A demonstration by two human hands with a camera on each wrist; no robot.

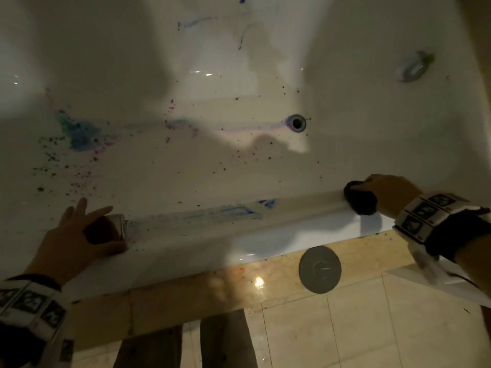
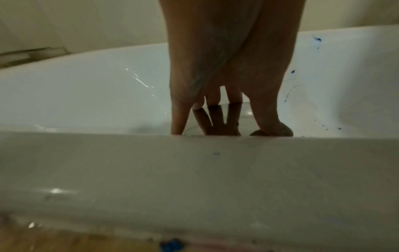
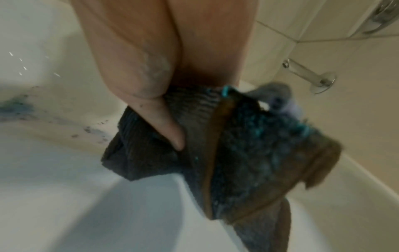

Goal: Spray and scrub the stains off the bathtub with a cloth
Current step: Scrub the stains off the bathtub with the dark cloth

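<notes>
The white bathtub (image 1: 239, 160) carries blue, green and purple stains (image 1: 79, 134) on its floor, and a blue smear (image 1: 225, 212) runs along the near rim. My left hand (image 1: 87, 224) rests on that rim at the left, fingers straight and spread over a shiny metal fitting (image 1: 119, 227). The left wrist view shows the fingers (image 2: 177, 117) mirrored in that fitting (image 2: 244, 117). At the right end of the rim my right hand (image 1: 382, 192) grips a bunched dark cloth (image 1: 361, 199) and presses it down. In the right wrist view the thumb (image 3: 159, 116) pinches the cloth (image 3: 237, 145).
The drain (image 1: 296, 122) sits mid-tub and a chrome fitting (image 1: 413, 66) on the far right wall. A round grey disc (image 1: 320, 270) lies on the marble ledge (image 1: 186, 296) in front of the tub, with tiled floor (image 1: 345, 328) below. A wall fixture (image 3: 311, 73) shows behind the cloth.
</notes>
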